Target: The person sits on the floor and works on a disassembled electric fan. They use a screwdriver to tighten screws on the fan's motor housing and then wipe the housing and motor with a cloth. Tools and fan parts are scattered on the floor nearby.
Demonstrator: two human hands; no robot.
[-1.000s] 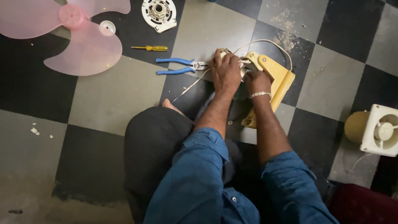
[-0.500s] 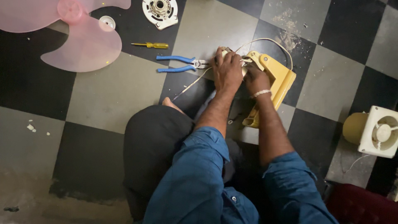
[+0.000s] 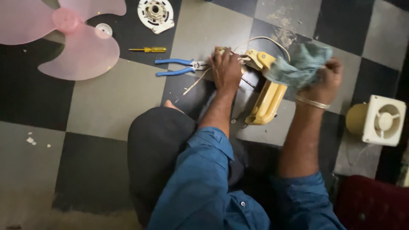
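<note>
My left hand presses down on a small part with white wires at the top of a yellow fan housing that lies on the checkered floor. My right hand, with a bracelet on the wrist, grips a crumpled teal cloth just right of the housing's top. A white cord loops over the housing. What lies under my left palm is hidden.
Blue-handled pliers lie just left of my left hand, a yellow screwdriver beyond them. A pink fan blade and a white round motor part lie at the far left. A small cream exhaust fan stands at the right.
My right hand left the housing, swung out to the right and now holds the teal cloth. My left hand stays on the part.
</note>
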